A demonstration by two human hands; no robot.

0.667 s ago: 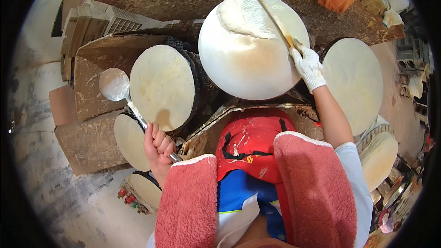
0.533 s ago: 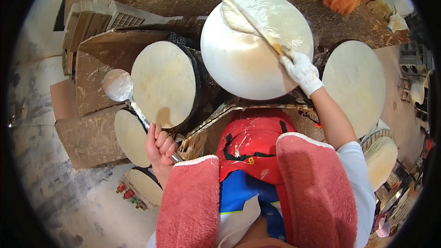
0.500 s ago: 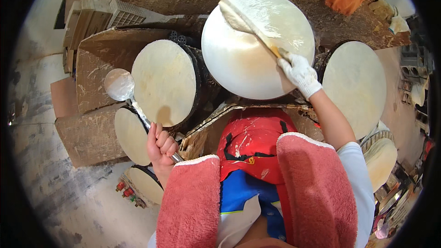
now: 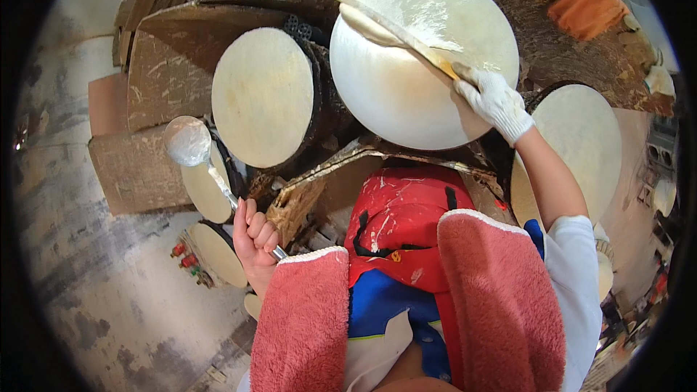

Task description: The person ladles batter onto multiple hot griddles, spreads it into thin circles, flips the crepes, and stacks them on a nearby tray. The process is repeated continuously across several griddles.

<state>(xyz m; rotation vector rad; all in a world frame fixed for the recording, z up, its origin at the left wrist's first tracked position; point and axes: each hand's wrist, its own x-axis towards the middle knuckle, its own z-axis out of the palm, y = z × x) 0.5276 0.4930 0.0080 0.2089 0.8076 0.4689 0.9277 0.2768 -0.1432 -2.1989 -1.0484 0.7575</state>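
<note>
My right hand, in a white knitted glove, grips a long flat wooden spreader. It reaches slantwise across a large round pale griddle, its far tip just beyond the left rim. Thick pale batter is heaped along the blade, and streaks of wet batter coat the griddle's far side. My bare left hand is closed round the metal handle of a ladle, held out to the left. The ladle's round bowl, coated with whitish residue, overlaps the edge of a smaller round surface.
Left of the griddle is another round, cream-topped surface, with smaller ones nearer me; one more stands right. Brown cardboard sheets stand at the left. An orange cloth lies at the far right. Red and green valves sit low on the left.
The spreader's far end has swept left and slightly nearer across the griddle, with batter along it. My left hand still holds the ladle. The whole view has shifted a little.
</note>
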